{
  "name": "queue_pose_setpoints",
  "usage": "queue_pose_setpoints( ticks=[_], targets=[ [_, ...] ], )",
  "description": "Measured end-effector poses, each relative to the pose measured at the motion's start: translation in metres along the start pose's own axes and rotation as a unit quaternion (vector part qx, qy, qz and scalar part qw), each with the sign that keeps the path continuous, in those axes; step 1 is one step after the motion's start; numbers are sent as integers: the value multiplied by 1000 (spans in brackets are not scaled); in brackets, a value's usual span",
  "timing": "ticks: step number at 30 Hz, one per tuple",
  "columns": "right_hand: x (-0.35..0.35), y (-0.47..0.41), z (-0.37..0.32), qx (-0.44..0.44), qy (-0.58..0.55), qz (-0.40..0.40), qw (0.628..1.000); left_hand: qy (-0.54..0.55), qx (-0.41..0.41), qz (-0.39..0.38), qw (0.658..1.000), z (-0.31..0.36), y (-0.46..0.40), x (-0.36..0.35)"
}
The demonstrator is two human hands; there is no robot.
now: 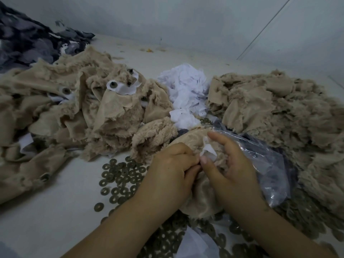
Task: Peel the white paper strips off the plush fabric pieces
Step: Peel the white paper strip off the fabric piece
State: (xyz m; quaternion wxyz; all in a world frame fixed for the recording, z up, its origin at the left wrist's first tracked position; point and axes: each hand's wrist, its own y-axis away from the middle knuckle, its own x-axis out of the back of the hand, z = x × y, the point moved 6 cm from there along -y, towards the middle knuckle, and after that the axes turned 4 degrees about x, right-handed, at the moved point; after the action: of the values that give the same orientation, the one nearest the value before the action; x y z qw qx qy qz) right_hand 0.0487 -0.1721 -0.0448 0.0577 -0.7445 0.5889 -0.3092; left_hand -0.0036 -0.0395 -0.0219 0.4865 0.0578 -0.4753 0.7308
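Paper strip, white and crumpled, sits on the beige plush piece I am working on, right between my two hands and low in the middle of the desk. My left hand is curled, fingers bunched around the edge of the plush piece to hold it steady. My right hand cups the fabric from the other side, thumb pressed at the lower corner of the strip; whether the thumb and a finger actually pinch the paper or only press on it, I cannot tell, since the fingers are partly buried in the pile.

I judge I am at the start of a peel on this piece: the strip looks lifted at one end and attached at the other. The next move calls for a firm pinch on the loose corner and a pull away from the left hand, while that hand keeps the fabric from stretching.

Beyond my hands lies a heap of loose white paper, between a left pile of plush that shows strips and a right pile where I see none. Round metal washers are scattered on the desk near my left wrist, and a clear plastic bag lies under my right hand.
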Motion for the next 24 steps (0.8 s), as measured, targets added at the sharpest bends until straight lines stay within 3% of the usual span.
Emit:
queue_pose_setpoints(
  ticks=[24],
  targets=[
    [-5, 0, -2, 4, -70, -34, 997, 35, 13, -19, 999, -6, -1, -6]
  ],
)
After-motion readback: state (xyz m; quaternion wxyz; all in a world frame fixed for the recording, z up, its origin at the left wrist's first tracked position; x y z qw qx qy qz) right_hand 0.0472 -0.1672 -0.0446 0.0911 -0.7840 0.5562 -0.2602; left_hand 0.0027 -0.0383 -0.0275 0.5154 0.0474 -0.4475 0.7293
